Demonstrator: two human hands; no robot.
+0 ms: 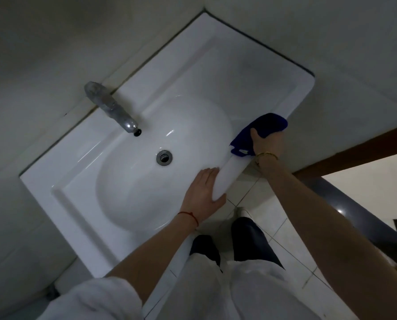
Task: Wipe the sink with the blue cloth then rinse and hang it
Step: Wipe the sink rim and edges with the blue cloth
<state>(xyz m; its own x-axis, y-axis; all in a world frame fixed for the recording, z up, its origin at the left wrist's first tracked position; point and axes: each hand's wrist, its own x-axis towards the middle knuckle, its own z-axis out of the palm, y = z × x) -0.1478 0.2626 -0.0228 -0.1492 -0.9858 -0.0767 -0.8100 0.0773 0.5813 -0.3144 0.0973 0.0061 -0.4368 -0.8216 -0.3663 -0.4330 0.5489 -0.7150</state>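
Note:
A white ceramic sink (82, 172) with an oval basin fills the middle of the view, set into a corner of pale walls. My right hand (268, 143) presses a dark blue cloth (269, 124) against the sink's front edge on the right side, fingers wrapped over the cloth. My left hand (204, 190) rests flat on the front rim of the basin, fingers apart, thumb hooked over the edge. A chrome tap (113, 109) reaches over the basin from the back. The drain (164, 157) lies in the basin's middle.
Pale walls close in behind and to the right of the sink. A brown wooden door frame (354, 153) runs off to the right. White floor tiles (285, 229) and my dark-trousered legs show below the sink's front edge.

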